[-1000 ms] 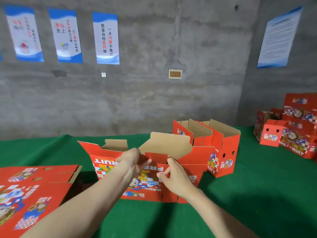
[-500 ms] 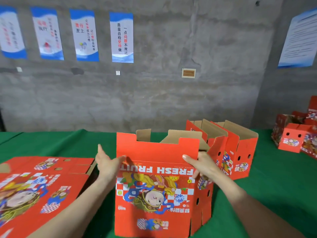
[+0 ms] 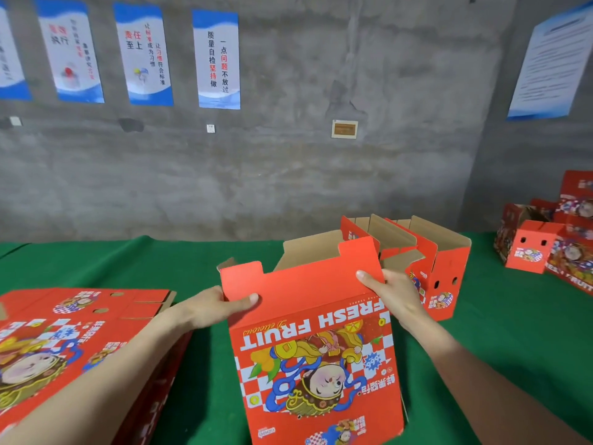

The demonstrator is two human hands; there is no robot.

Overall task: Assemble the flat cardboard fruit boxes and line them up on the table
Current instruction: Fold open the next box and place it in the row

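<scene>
There's your fruit box (image 3: 314, 348), upright with its print upside down at the near middle of the green surface (image 3: 128, 268), your left hand (image 3: 221, 308) pinching the left edge of its top flap and your right hand (image 3: 390, 295) gripping the flap's right corner. It looks like light corrugated card, stiff across the panels but loose at the creases. Take it by the folded corners, not the tabs, and don't squeeze mid-panel or it may buckle.

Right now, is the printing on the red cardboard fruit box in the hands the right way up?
No, the FRESH FRUIT lettering on the red cardboard fruit box reads upside down from the head camera.
</scene>
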